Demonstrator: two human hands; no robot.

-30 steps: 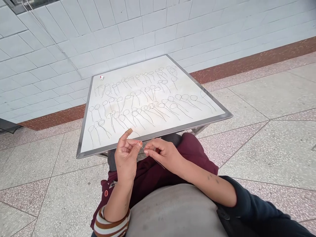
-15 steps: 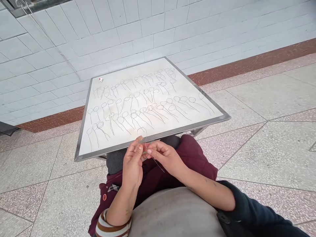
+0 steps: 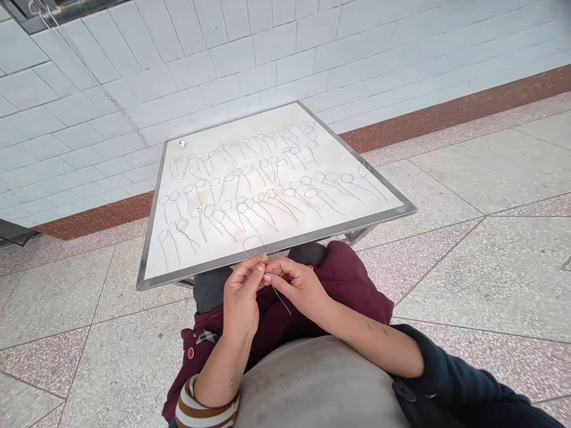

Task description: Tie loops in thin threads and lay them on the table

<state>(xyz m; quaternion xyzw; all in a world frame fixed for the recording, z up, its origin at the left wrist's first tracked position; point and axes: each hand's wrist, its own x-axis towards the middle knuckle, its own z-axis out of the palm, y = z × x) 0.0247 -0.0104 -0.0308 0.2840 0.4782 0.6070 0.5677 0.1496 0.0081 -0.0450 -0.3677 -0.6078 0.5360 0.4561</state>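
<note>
Between my two hands is a thin wire (image 3: 281, 301) with a round loop at its upper end, standing out above my fingers, and a straight tail pointing down toward my lap. My left hand (image 3: 243, 291) pinches it just below the loop; a tan wrap shows on one fingertip. Right beside it, my right hand (image 3: 297, 284) pinches the same wire, thumb and forefinger almost touching the left ones. The exact crossing of the wire is hidden by my fingertips. On the white table (image 3: 214, 249) in front lie several similar looped wires (image 3: 347, 179) in rows.
A metal edge (image 3: 276, 245) frames the tabletop just beyond my hands. A small white and red object (image 3: 182, 144) sits at the far left corner. Behind the table stands a white tiled wall (image 3: 276, 71). Below me is my lap in maroon cloth (image 3: 352, 282).
My fingertips have come together on the wire. Its loop has closed into a rounder shape and shifted slightly left, and the tail has swung a little left.
</note>
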